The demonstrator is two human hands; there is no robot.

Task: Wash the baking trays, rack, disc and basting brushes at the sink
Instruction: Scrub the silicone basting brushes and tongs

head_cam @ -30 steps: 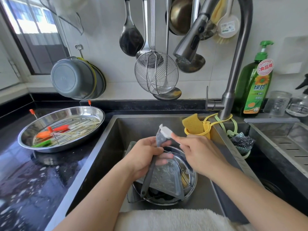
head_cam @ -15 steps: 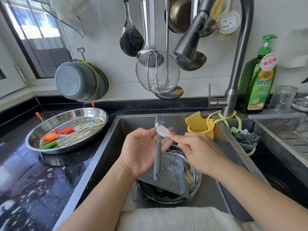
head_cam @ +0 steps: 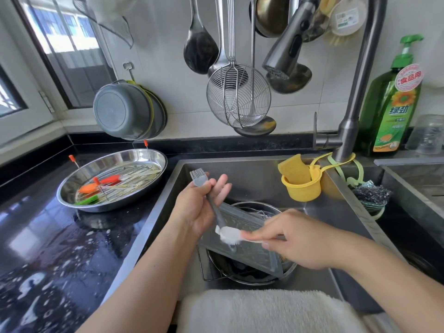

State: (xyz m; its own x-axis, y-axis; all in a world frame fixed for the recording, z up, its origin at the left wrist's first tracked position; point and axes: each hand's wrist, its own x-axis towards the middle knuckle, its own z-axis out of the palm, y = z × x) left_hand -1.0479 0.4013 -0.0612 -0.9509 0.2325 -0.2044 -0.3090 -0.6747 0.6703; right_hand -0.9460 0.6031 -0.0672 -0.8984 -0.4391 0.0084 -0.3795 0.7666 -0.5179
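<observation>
While the grey basting brush (head_cam: 208, 200) is held bristles-up over the sink (head_cam: 252, 169), the main risk I see is a wet, soapy handle slipping out and dropping onto the stack below, since only part of the left hand (head_cam: 194, 207) is wrapped on it. On the counter to the left, the round steel tray (head_cam: 134, 200) already holds a wire rack and the orange and green brushes (head_cam: 101, 185), so a careless swing of the elbow could knock it. The left hand grips the brush handle with thumb and lower fingers curled round it, while the upper fingers (head_cam: 222, 186) stand nearly straight beside the bristles. Below, the grey rectangular baking tray (head_cam: 252, 251) lies tilted across a round steel pan, and it could slide if bumped. Further right, the right hand (head_cam: 295, 239) pinches a small white scrubbing brush (head_cam: 229, 235) by its handle, fingers curled close, its head touching the lower end of the basting brush handle; scrubbing too hard there could lever the handle loose.
</observation>
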